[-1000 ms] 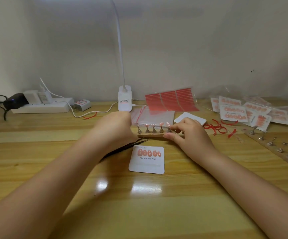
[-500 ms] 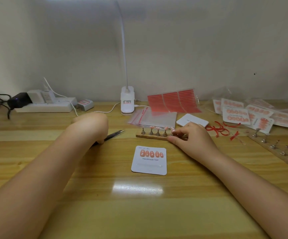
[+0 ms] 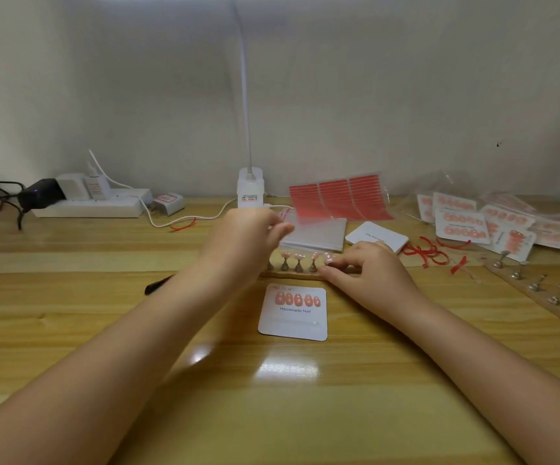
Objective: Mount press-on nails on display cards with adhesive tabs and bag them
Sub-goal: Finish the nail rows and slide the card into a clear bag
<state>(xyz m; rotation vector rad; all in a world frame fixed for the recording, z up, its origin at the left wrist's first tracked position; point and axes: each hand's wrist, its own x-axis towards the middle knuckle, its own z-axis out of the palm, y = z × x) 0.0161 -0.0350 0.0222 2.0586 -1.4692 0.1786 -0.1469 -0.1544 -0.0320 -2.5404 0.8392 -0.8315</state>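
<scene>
Wooden desk (image 3: 104, 330): right hand (image 3: 366, 273) steadies nail stand (image 3: 292, 275)

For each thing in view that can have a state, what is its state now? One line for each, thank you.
display card: flat on the table, top row of five nails mounted, lower row bare
nail stand: nails on its pegs
left hand: raised above the stand, blurred, grip unclear
right hand: fingers curled at the stand's right end
tweezers: lying on the table, not held
lamp: lit
bagged cards: piled at far right
</scene>
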